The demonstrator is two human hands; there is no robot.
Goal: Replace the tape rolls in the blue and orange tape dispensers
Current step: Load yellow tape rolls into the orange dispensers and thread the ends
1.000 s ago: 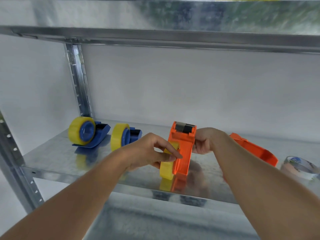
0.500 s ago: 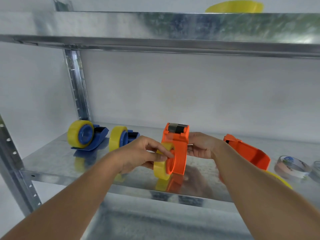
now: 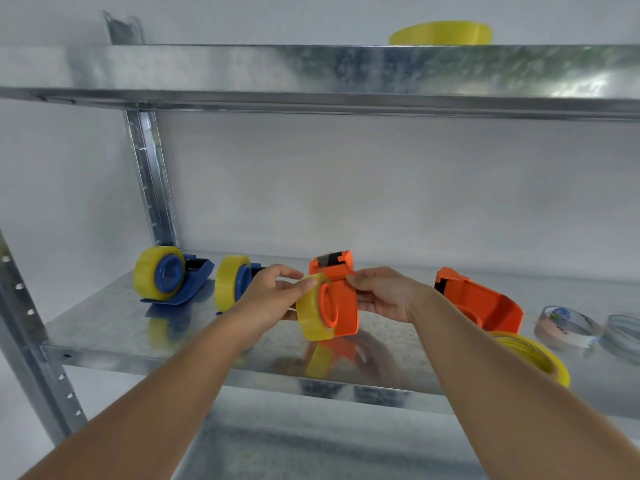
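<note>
An orange tape dispenser [image 3: 341, 299] is held just above the metal shelf [image 3: 114, 327], cutter end up. My right hand [image 3: 382, 294] grips its right side. A yellow tape roll [image 3: 310, 313] sits on the dispenser's orange hub, and my left hand [image 3: 272, 296] pinches the roll's top edge. Two blue dispensers stand at the shelf's left, each with a yellow roll: one far left [image 3: 166, 277], the other [image 3: 235, 285] partly hidden behind my left hand. A second orange dispenser [image 3: 479, 303] without a roll lies to the right.
A loose yellow roll [image 3: 540, 355] lies flat at the right, half hidden by my right forearm. Beyond it are a clear roll with a pinkish core [image 3: 564, 327] and another clear roll [image 3: 623, 336]. One more yellow roll [image 3: 441, 32] rests on the upper shelf [image 3: 311, 71].
Both hands lifted the orange dispenser slightly and turned it, so its hub now faces me. The yellow roll has slid further onto the hub. The camera tilted up.
</note>
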